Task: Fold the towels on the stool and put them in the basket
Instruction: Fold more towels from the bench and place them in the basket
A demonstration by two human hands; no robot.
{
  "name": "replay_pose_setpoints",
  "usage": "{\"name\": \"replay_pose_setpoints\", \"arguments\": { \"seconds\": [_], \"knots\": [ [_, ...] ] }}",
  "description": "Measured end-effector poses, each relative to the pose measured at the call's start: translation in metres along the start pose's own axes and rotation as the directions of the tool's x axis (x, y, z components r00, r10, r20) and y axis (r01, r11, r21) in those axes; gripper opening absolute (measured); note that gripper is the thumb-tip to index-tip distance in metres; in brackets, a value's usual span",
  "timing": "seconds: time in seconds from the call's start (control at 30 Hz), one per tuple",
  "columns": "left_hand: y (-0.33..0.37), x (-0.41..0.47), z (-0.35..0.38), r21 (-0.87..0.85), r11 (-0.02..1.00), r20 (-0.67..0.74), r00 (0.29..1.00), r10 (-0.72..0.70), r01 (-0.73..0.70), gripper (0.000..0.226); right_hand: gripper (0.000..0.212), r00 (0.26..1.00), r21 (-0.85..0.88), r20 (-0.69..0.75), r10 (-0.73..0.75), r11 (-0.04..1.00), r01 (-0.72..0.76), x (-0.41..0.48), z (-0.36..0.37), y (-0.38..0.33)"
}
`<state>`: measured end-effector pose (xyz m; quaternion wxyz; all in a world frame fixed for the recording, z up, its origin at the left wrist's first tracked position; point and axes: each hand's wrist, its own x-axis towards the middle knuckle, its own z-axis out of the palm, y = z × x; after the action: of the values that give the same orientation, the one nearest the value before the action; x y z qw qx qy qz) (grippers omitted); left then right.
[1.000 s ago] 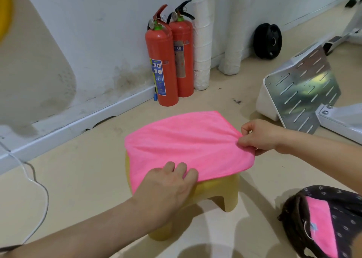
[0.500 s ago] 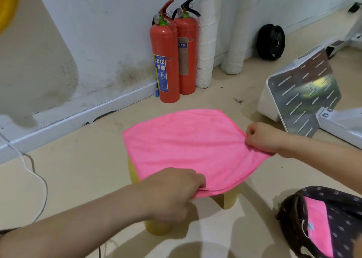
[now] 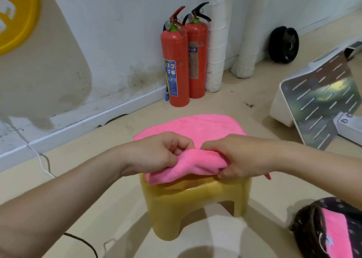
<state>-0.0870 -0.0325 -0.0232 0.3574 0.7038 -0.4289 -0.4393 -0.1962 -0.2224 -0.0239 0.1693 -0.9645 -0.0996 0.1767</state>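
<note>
**A:** so where's the towel?

**B:** The pink towel [image 3: 205, 128] is on the yellow stool [image 3: 195, 205]. The left hand [image 3: 156, 154] and right hand [image 3: 241, 158] both pinch its near edge, fingers curled on the cloth. It's bunched between them, and the rest lies flat just beyond the grip.

**A:** and the basket?

**B:** The dark basket [image 3: 307, 228] is below and right of the grip, well apart, with a second towel [image 3: 337, 234] inside.
</note>
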Motion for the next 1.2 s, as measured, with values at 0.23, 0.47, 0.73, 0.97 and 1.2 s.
{"name": "replay_pose_setpoints", "arguments": {
  "seconds": [0.23,0.47,0.73,0.97,1.2],
  "knots": [
    [-0.028,0.001,0.020,0.039,0.995,0.314,0.944,-0.098,0.090,0.035,0.024,0.888,0.194,0.448,0.108,0.957,-0.215,-0.015,-0.004,0.038],
    [-0.025,0.006,-0.010,-0.335,0.935,-0.339,0.911,-0.235,0.117,0.033,0.024,0.929,0.162,0.208,0.305,0.926,-0.340,-0.010,-0.012,0.058],
    [-0.051,-0.004,-0.038,-0.206,0.938,-0.541,0.766,-0.347,0.279,0.031,0.017,0.860,0.504,-0.216,0.462,0.807,-0.307,-0.001,-0.033,0.092],
    [-0.062,-0.007,-0.047,-0.022,0.938,-0.642,0.714,-0.278,0.345,0.017,0.017,0.834,0.775,-0.033,0.551,0.541,-0.327,0.030,-0.036,0.102],
    [-0.064,-0.003,-0.053,0.019,0.918,-0.647,0.705,-0.290,0.395,0.006,0.028,0.734,0.661,-0.164,0.659,0.626,-0.414,0.054,-0.021,0.109]
  ]
}}
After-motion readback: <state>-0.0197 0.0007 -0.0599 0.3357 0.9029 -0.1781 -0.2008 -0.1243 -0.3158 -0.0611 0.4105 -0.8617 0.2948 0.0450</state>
